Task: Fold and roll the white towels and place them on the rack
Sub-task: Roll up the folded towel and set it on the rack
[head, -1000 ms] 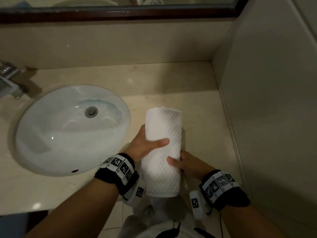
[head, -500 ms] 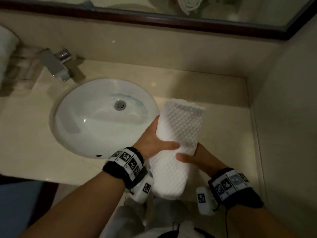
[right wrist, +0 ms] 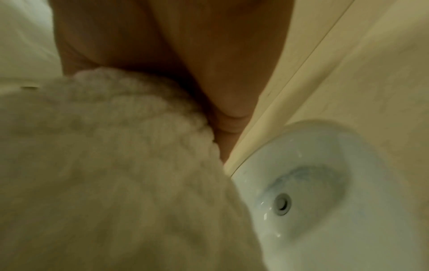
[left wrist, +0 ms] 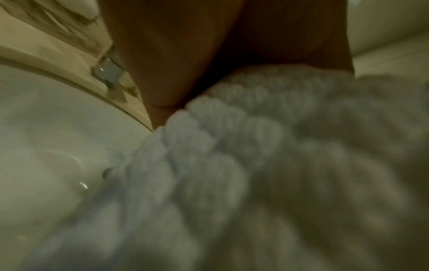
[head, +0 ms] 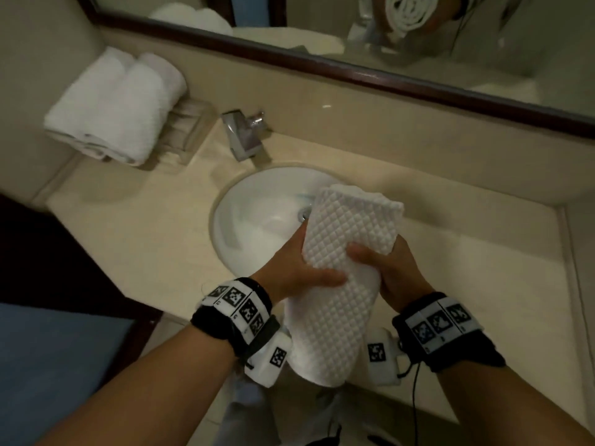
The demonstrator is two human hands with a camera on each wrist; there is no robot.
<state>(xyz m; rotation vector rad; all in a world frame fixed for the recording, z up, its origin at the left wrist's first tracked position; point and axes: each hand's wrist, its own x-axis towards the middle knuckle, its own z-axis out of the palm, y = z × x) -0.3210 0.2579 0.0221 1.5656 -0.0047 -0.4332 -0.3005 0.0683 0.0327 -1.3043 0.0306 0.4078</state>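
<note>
A rolled white waffle-textured towel (head: 341, 278) is held lengthwise in the air over the sink's right edge. My left hand (head: 299, 268) grips its left side, thumb lying across the top. My right hand (head: 383, 265) grips its right side, thumb over the top. In the left wrist view the towel (left wrist: 267, 165) fills the lower right under my palm. In the right wrist view the towel (right wrist: 104, 165) fills the lower left. At the far left, two rolled white towels (head: 112, 107) lie on a clear rack (head: 190, 130).
A white oval sink (head: 254, 220) sits in the beige counter (head: 145, 230), with a chrome faucet (head: 244, 133) behind it. A dark-framed mirror (head: 354, 69) runs along the back wall. A wall closes the right side. The counter's front edge is below my wrists.
Both hands have carried the rolled towel off the counter at the right and leftward over the sink. The view has swung left, bringing the rack and its towels into sight.
</note>
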